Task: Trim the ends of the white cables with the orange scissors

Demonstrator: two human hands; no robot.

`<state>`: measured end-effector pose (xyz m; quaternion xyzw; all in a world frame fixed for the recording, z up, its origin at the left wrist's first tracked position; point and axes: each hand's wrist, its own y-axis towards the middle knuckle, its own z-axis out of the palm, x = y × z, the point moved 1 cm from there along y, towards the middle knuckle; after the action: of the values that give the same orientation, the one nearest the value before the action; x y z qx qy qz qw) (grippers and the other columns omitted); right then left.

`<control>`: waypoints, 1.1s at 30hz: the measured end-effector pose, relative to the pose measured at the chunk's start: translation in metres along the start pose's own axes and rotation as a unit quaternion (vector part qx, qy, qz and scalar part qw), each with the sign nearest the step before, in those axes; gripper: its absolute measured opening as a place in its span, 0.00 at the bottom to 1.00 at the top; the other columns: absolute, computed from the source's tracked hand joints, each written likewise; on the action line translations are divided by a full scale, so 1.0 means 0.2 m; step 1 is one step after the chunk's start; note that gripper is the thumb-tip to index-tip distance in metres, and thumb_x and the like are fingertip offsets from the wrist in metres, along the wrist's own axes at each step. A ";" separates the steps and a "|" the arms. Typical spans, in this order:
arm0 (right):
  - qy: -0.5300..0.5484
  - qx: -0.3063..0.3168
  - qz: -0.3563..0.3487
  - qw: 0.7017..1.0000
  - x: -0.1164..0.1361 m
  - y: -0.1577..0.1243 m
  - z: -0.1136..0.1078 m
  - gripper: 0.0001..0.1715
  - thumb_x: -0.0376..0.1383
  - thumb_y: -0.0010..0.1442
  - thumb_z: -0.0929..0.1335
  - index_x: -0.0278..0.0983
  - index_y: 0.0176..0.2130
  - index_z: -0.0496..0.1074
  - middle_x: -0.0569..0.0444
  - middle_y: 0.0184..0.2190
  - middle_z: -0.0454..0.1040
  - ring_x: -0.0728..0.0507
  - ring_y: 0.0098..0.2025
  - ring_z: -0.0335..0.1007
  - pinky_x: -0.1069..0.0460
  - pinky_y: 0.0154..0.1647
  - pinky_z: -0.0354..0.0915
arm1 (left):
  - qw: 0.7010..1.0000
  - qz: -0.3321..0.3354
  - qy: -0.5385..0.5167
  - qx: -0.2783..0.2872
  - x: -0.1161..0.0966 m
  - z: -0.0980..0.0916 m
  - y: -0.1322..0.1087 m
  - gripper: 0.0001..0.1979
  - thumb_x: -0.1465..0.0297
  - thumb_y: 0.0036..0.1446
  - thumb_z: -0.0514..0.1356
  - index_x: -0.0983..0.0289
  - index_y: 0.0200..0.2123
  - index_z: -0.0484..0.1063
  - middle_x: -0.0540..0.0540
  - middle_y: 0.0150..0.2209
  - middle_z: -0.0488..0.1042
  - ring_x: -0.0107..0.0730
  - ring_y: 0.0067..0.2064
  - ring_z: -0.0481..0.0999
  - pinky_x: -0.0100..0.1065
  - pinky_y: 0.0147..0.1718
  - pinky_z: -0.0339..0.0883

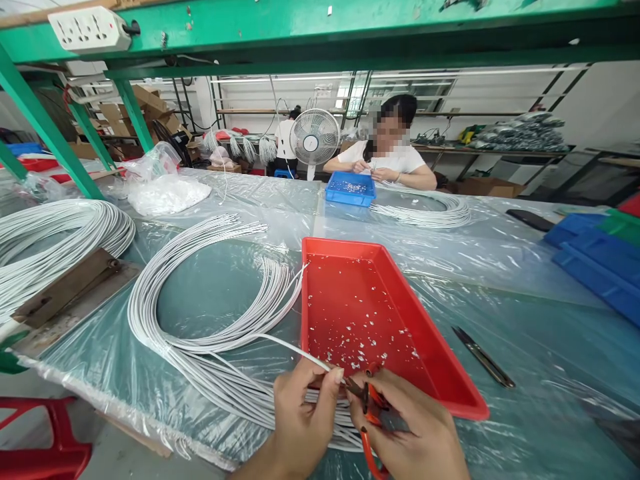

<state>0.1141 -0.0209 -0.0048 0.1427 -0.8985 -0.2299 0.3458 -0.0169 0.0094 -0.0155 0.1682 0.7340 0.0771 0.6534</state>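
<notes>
My left hand [305,417] pinches the end of a single white wire [295,349] drawn from a big coiled bundle of white wires [200,333]. My right hand [415,433] is closed round orange-handled pliers [369,407], whose jaws meet the wire's tip just beside my left fingertips. Both hands hover at the near edge of a red tray [400,293] scattered with small white scraps.
Clear plastic sheet covers the table [525,280]. A dark tool [484,357] lies right of the red tray, blue trays [600,260] at far right. Another wire coil [55,233] sits left. Opposite, a person works beside a blue tray [350,189] and a fan [315,137].
</notes>
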 end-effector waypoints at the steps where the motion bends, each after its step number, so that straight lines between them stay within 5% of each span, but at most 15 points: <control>1: -0.009 -0.001 -0.013 1.000 0.00 0.00 0.00 0.09 0.27 0.51 0.63 0.36 0.34 0.67 0.54 0.24 0.70 0.48 0.25 0.66 0.55 0.26 0.64 | 1.000 0.002 0.007 0.002 0.00 0.00 0.00 0.07 0.74 0.57 0.53 0.63 0.27 0.68 0.51 0.23 0.75 0.28 0.24 0.73 0.25 0.25 0.64; 9: -0.105 -0.004 -0.099 0.989 0.02 0.02 -0.02 0.08 0.26 0.53 0.61 0.35 0.30 0.68 0.54 0.21 0.68 0.48 0.22 0.64 0.55 0.23 0.60 | 0.999 -0.037 -0.006 0.012 0.01 0.00 0.00 0.09 0.72 0.56 0.54 0.64 0.24 0.65 0.48 0.19 0.69 0.24 0.21 0.66 0.25 0.22 0.59; 17: -0.148 -0.052 -0.156 0.975 0.03 0.04 -0.02 0.08 0.26 0.54 0.60 0.35 0.32 0.67 0.55 0.19 0.67 0.49 0.21 0.62 0.56 0.23 0.58 | 0.983 -0.114 -0.142 -0.026 0.00 0.06 0.02 0.10 0.68 0.55 0.56 0.65 0.24 0.67 0.50 0.22 0.69 0.26 0.24 0.67 0.26 0.25 0.60; 23: -0.126 -0.037 -0.174 0.976 0.01 0.06 -0.05 0.07 0.25 0.53 0.62 0.36 0.30 0.66 0.55 0.18 0.67 0.48 0.21 0.62 0.55 0.22 0.59 | 0.950 -0.183 -0.252 -0.020 -0.02 0.13 0.12 0.15 0.64 0.51 0.60 0.65 0.18 0.62 0.45 0.14 0.64 0.21 0.17 0.61 0.24 0.18 0.56; 28: -0.001 -0.118 -0.013 0.993 -0.08 0.12 -0.09 0.03 0.30 0.53 0.66 0.36 0.31 0.69 0.53 0.24 0.73 0.47 0.24 0.68 0.54 0.27 0.66 | 0.921 -0.205 -0.329 -0.042 -0.03 0.14 0.18 0.10 0.65 0.49 0.62 0.68 0.25 0.73 0.48 0.18 0.69 0.24 0.22 0.68 0.26 0.25 0.63; 33: 0.215 -0.115 0.171 0.955 -0.16 0.13 -0.06 0.08 0.34 0.48 0.70 0.34 0.31 0.75 0.52 0.26 0.77 0.44 0.26 0.73 0.54 0.26 0.69 | 0.870 -0.252 -0.421 -0.046 0.00 0.17 0.18 0.11 0.66 0.50 0.62 0.68 0.33 0.76 0.49 0.19 0.69 0.21 0.22 0.67 0.24 0.23 0.61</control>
<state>0.1430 0.0113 -0.0014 -0.0077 -0.7810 -0.2330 0.5794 0.0220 0.0385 -0.0082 -0.0357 0.4024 -0.1346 0.9048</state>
